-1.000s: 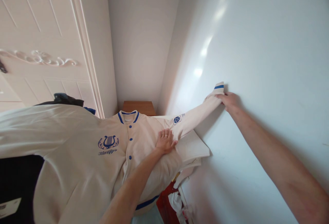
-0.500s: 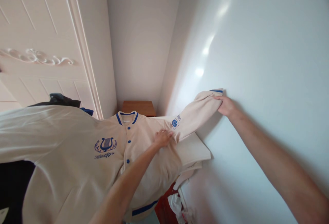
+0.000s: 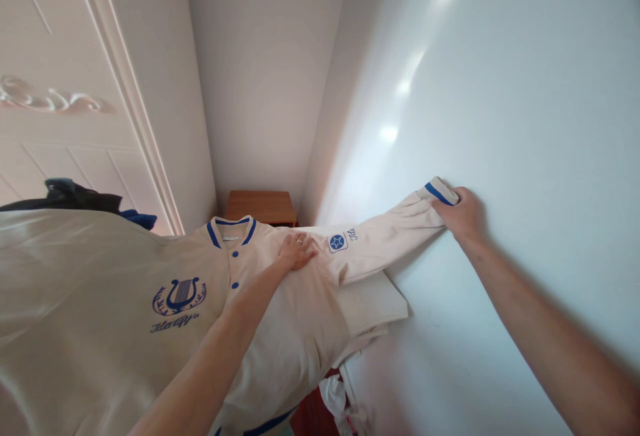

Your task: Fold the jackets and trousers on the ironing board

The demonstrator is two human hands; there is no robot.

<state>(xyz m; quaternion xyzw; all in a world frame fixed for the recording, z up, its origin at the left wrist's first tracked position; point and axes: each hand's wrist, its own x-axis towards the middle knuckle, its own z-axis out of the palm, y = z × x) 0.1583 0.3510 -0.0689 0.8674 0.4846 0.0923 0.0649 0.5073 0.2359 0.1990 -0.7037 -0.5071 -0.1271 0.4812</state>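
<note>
With the left hand (image 3: 299, 251) laid flat and open on the cream jacket (image 3: 290, 326), in front of the wooden cabinet (image 3: 261, 207), gripped the sleeve (image 3: 390, 239) near its cuff (image 3: 440, 191) with the right hand (image 3: 463, 213), well right of the cabinet. Saw dark fabric (image 3: 80, 197) left of the cabinet and, below and right of it, crumpled white material (image 3: 332, 393) beside a red object (image 3: 311, 416), unable to tell container from contents.

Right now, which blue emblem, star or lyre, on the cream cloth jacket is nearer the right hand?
The blue star badge on the cream sleeve gripped near its cuff by the right hand; the blue lyre is on the jacket's chest.
</note>
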